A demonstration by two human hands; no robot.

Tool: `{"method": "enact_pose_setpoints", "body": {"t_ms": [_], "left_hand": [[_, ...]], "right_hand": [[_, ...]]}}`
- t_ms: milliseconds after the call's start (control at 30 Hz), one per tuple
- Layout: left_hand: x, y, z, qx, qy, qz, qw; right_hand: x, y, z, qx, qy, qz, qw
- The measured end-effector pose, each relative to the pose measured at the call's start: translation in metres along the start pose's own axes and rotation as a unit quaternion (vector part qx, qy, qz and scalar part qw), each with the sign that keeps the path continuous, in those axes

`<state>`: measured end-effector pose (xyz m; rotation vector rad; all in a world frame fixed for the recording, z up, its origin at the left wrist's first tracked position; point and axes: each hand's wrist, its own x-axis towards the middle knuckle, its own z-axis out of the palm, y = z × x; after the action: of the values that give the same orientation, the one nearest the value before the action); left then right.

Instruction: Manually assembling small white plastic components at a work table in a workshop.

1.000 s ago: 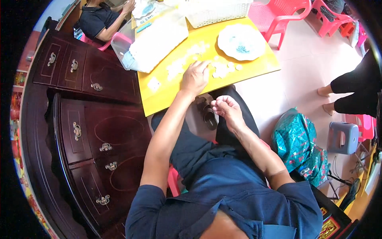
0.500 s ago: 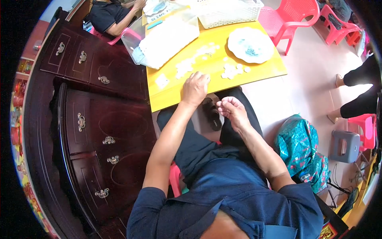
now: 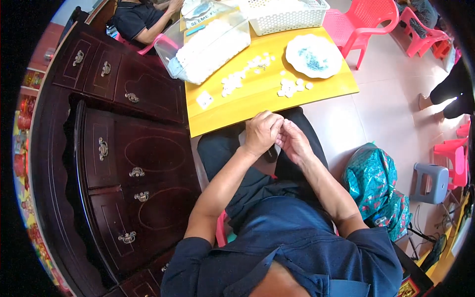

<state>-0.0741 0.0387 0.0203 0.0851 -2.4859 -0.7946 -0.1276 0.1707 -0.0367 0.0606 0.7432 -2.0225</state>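
Yellow table (image 3: 257,99), seen from above. Small white pieces (image 3: 247,74) are scattered across its middle; a white plate (image 3: 313,55) is set at right, a clear tub (image 3: 210,44) at far left, a white basket (image 3: 287,15) at the far edge.

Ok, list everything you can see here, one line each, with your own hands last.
table: one, yellow, ahead of the knees
small white pieces: many, scattered on the table
plate: one, white with blue, table's right side
basket: one, white, table's far edge
clear bin: one, holding white pieces, table's left
cabinet: dark wood, left
chairs: red plastic, far right
bag: teal, floor right
stool: grey
left hand, right hand: together over the lap; whether they hold anything is unclear
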Motion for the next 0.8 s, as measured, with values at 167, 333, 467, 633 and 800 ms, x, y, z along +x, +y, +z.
{"method": "enact_pose_setpoints", "body": {"t_ms": [167,333,467,633,800], "left_hand": [[-0.002,0.004,-0.005,0.024,-0.023,0.026,0.999],[0.004,0.008,-0.004,0.017,-0.037,0.022,0.999],[0.026,-0.005,-0.017,0.078,0.018,0.008,0.997],[0.066,-0.054,-0.032,0.257,0.003,-0.052,0.965],[0.078,-0.085,-0.023,0.335,-0.009,-0.051,0.941]], "right_hand": [[-0.002,-0.001,0.003,0.041,0.027,0.023,0.999],[0.002,-0.002,-0.003,0.06,0.024,0.017,0.998],[0.001,-0.011,0.0,0.029,0.035,0.004,0.999],[-0.002,-0.01,0.005,-0.012,0.045,0.001,0.999],[-0.004,-0.01,0.01,-0.033,0.063,0.004,0.997]]}}
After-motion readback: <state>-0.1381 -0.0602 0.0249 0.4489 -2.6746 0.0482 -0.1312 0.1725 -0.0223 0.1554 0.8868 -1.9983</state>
